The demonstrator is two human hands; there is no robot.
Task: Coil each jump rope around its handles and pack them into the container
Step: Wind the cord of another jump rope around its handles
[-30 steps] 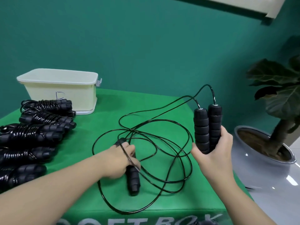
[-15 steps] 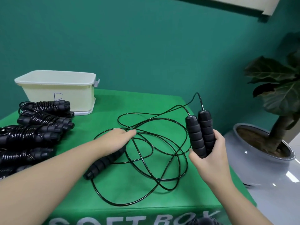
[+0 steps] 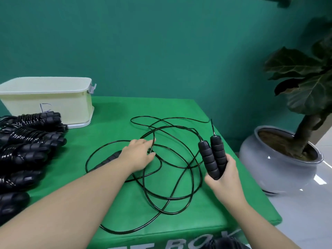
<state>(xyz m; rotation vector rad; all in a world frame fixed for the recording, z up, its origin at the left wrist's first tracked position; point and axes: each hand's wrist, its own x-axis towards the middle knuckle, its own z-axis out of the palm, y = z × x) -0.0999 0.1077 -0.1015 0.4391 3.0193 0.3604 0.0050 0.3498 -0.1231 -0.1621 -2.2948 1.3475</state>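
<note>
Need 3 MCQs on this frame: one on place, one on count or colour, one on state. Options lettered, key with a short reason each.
1. Where is the cream container?
A. far left of the table
B. on the floor
C. in the plant pot

2. How many handles does the right hand hold?
A. one
B. two
C. four

3. What state is the cord in mid-table?
A. wound tightly
B. lying in loose loops
C. packed away

Key: 1 A, it stands at the back left, behind the coiled ropes. 2 B, two black foam handles stand side by side in the grip. 3 B, loops sprawl on the green cover under the left hand.
</note>
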